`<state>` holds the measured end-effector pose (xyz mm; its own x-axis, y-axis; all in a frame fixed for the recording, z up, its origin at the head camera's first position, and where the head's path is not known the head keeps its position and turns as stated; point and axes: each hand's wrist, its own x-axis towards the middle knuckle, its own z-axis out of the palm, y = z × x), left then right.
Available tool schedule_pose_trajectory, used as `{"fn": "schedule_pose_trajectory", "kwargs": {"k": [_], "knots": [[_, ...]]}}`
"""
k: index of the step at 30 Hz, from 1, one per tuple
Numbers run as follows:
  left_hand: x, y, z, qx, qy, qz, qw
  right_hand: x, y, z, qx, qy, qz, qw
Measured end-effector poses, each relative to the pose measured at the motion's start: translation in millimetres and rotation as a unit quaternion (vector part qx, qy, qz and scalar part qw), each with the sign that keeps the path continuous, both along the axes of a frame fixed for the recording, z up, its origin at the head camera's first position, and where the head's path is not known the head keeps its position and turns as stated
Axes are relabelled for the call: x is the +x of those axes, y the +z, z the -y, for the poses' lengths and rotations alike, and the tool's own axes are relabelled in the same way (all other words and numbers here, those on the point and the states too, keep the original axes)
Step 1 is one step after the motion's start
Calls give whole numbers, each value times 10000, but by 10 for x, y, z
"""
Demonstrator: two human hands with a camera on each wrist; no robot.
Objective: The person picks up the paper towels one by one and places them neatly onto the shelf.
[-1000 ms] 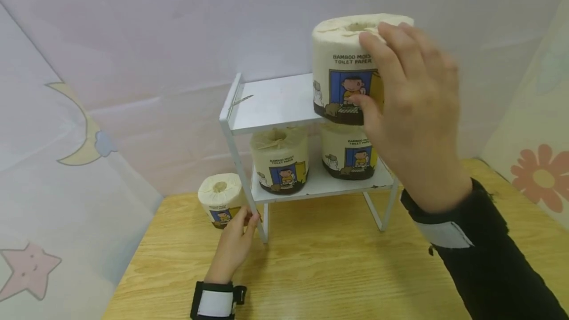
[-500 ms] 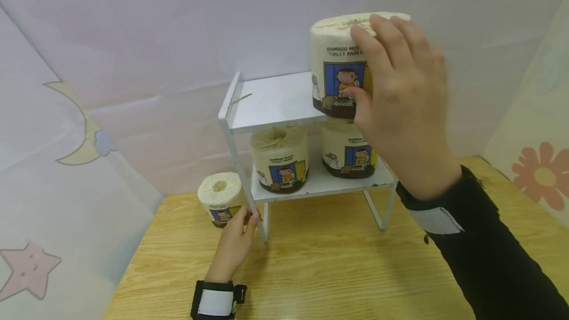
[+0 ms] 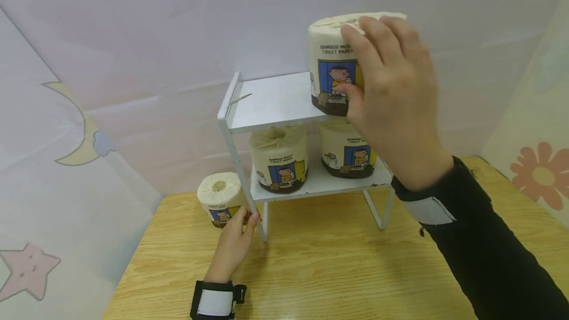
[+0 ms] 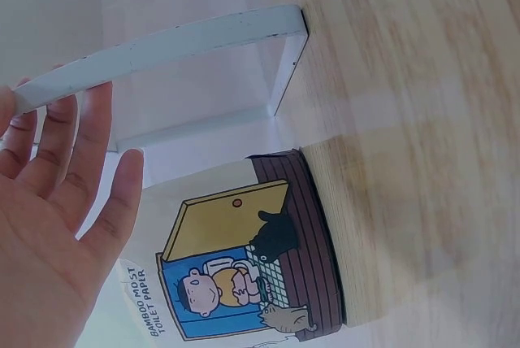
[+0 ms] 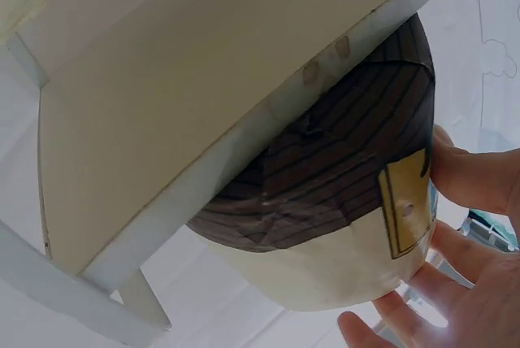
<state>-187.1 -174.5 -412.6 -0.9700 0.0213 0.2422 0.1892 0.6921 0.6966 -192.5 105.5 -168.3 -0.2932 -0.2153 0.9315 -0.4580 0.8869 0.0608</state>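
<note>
In the head view my right hand (image 3: 393, 93) grips a wrapped toilet roll (image 3: 329, 63) from its right side, thumb on the front, fingers over the top rim. The roll overlaps the right end of the small white shelf's upper board (image 3: 275, 100). From below, the right wrist view shows its dark base (image 5: 325, 169) right at the board's edge, partly hidden behind it. My left hand (image 3: 237, 241) pinches the shelf's left front leg (image 4: 179, 45) between thumb and fingers. Beside that hand, a toilet roll (image 4: 211, 258) stands on the table, left of the shelf.
Two more toilet rolls stand upright on the lower board, one at the left (image 3: 277, 157) and one at the right (image 3: 342, 154). The shelf rests on a wooden table (image 3: 320, 270), backed by a pale curtain (image 3: 155, 38).
My right hand has shifted the toilet roll slightly left and up in the head view, and its printed front has turned a little leftward. The left hand stays on the shelf leg.
</note>
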Motion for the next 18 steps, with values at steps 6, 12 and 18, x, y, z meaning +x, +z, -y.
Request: {"fn": "schedule_pose_trajectory", "kwargs": {"k": [6, 12, 18], "knots": [[8, 3, 3, 2, 15, 36, 10000, -58, 33, 11, 18, 234, -4, 9997], [20, 11, 4, 4, 12, 47, 10000, -102, 59, 22, -174, 432, 287, 9985], [27, 18, 1, 27, 33, 53, 10000, -126, 63, 19, -198, 382, 402, 9983]]}}
